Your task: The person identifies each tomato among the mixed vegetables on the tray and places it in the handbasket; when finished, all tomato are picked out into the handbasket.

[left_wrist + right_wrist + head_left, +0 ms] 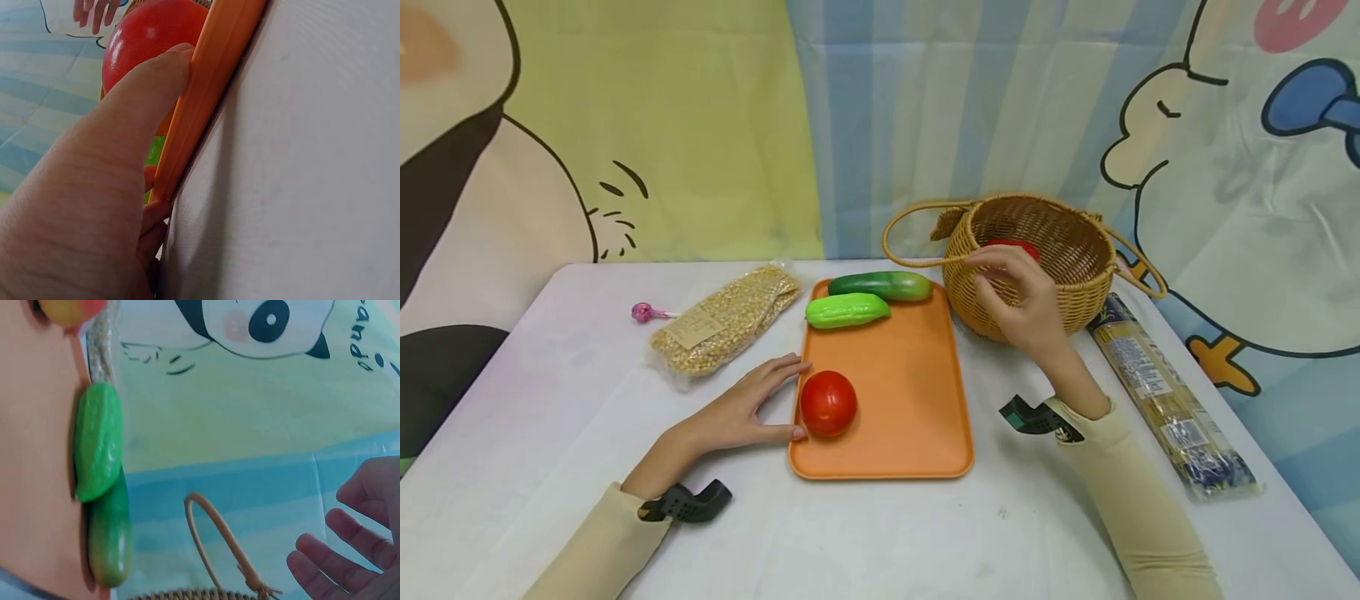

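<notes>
An orange tray [902, 400] lies on the table. On its left side sits a red tomato [828, 403]; along its far edge lie a light green bumpy vegetable, like a bitter melon [847, 310], and a dark green cucumber [883, 286]. My left hand [741, 408], fingers spread, touches the tray's left rim beside the tomato; its thumb [178, 59] rests against that rim in the left wrist view. My right hand [1026, 304] hovers at the near side of the wicker basket [973, 292], fingers loosely bent with nothing between them. Inside the basket lies a red thing [1018, 247], mostly hidden.
Left of the tray lie a clear bag of yellow kernels [726, 321] and a lollipop [643, 312] in pink wrapping. A long packet of noodle-like sticks [1172, 400] lies at the right. The basket's looped handle [891, 233] leans leftward. A printed cloth [925, 125] hangs behind the table.
</notes>
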Available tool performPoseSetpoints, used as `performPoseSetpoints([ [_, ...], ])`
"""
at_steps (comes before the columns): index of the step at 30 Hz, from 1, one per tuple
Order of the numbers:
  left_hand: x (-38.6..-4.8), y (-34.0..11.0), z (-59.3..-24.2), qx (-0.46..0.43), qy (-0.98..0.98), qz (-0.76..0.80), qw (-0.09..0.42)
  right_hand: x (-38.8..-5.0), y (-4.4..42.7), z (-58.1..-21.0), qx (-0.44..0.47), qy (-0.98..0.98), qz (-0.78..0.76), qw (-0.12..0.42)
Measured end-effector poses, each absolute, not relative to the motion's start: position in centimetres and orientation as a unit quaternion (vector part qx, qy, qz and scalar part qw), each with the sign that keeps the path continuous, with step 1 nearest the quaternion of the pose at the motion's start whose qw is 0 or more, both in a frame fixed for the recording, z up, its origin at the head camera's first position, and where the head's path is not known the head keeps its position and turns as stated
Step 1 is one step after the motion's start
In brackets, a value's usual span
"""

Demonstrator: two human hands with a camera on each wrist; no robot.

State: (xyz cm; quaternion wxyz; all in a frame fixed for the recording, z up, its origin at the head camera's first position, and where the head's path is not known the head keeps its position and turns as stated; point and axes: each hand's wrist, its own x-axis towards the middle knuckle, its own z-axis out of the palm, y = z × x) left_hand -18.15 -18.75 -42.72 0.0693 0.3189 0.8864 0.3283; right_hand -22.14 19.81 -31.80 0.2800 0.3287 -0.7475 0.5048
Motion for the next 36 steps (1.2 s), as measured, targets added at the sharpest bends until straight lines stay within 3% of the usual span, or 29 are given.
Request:
performPoseSetpoints([
  [14, -18.2, -18.7, -42.7, 0.319, 0.886, 0.33, 0.066, -20.5, 16.0, -33.4, 0.418, -0.771, 0.445, 0.181],
  [36, -18.2, -18.8, -42.8, 0.309, 0.891, 0.325, 0.075, -18.2, 11.2, -38.9, 0.426, -0.776, 0.464, -0.03],
])
